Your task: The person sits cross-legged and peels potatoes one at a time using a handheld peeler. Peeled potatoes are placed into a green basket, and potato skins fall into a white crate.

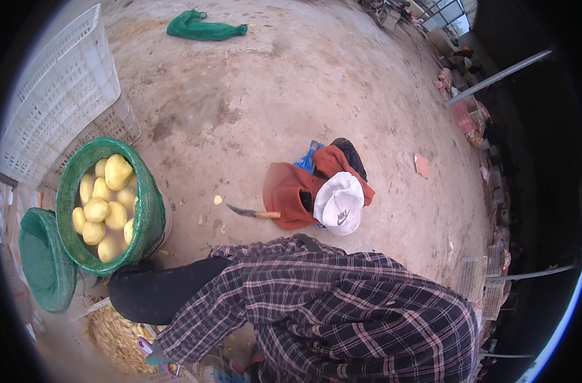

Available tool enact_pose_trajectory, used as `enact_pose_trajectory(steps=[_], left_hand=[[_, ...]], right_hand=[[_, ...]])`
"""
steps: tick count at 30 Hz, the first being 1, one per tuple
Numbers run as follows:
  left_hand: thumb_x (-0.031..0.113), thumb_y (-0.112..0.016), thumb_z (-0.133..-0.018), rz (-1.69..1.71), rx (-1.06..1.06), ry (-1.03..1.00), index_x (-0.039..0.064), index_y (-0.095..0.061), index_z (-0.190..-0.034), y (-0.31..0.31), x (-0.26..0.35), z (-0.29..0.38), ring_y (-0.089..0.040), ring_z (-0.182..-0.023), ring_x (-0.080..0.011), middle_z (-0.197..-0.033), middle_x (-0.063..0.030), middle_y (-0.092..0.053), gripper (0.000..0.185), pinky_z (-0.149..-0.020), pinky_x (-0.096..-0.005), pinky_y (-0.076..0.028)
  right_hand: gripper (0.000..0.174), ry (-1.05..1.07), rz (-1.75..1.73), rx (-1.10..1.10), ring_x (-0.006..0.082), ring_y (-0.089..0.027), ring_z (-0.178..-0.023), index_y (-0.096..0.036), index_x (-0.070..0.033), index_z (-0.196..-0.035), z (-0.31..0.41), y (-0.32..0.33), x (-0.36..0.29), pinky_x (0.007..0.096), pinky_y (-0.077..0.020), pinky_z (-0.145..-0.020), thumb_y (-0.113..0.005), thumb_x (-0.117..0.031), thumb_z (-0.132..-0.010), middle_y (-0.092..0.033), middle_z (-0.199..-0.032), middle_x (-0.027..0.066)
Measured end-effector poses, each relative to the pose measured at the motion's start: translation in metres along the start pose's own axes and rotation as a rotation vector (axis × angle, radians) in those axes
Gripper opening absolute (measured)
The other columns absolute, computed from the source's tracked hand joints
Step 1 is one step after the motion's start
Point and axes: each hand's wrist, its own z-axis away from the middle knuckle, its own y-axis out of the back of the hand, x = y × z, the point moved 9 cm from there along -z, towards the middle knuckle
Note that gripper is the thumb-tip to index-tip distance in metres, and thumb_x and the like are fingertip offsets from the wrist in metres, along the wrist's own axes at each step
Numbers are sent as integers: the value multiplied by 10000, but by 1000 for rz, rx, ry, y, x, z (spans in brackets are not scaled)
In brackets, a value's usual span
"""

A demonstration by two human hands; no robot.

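Note:
My right arm, in a plaid sleeve, reaches past my black-trousered knee point(147, 292) to the lower left. There my right hand point(155, 357), partly covered by teal material like a glove, is closed on a purple-handled tool point(145, 345), apparently a peeler. Below the hand lies a heap of pale peelings point(113, 340). My left hand is out of view. Beyond the knee stands a bucket point(152, 215) lined with green mesh, holding peeled potatoes point(97, 209) in cloudy water. Blur at the lower left hides detail around the hand.
A second green-mesh-covered container point(46, 268) and stacked white plastic crates point(56, 100) stand left. On the concrete floor lie a wooden-handled sickle point(252, 212), a rust-coloured garment point(288, 191), a white Nike cap point(339, 203) and a green mesh bag point(204, 27). Metal poles point(502, 76) line the right.

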Motion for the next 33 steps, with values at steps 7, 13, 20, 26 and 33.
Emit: enact_pose_trajectory(steps=[7, 13, 20, 26, 33], left_hand=[[478, -465, -856, 28, 1, 10, 106, -432, -1286, 3, -8, 3, -530, -1064, -293, -1237, -153, -497, 570, -864, -438, -439], [483, -479, -849, 64, 12, 13, 108, -445, -1273, 14, -17, 3, -534, -1060, -300, -1223, -155, -507, 567, -848, -446, -452], [489, -495, -841, 88, 50, 28, 110, -459, -1257, 36, -26, 7, -539, -1055, -309, -1208, -157, -518, 564, -829, -455, -468], [493, -510, -834, 117, 65, 38, 111, -472, -1244, 32, -41, 9, -543, -1051, -317, -1194, -159, -528, 562, -813, -462, -481], [499, -526, -826, 200, 133, 45, 113, -487, -1229, 55, -51, 6, -547, -1046, -325, -1179, -162, -539, 559, -794, -471, -497]], right_hand=[[448, -13, 15, 19, 185, -636, -733, -592, -14, -1024, 1, 1, 7, 299, -522, -712, -701, -370, -773, -666, -899, 108], [439, -31, 42, 39, 185, -636, -727, -598, -14, -1014, -1, -6, 15, 299, -522, -709, -702, -367, -773, -667, -895, 107], [429, -43, 57, 43, 185, -635, -720, -604, -14, -1002, -4, -22, 23, 299, -523, -706, -703, -363, -772, -667, -889, 107], [420, -59, 72, 52, 185, -635, -714, -609, -14, -991, -8, -21, 38, 299, -524, -703, -704, -360, -772, -668, -884, 107], [410, -77, 90, 24, 185, -635, -707, -616, -14, -979, -11, -23, 38, 299, -525, -700, -704, -356, -771, -668, -879, 107]])
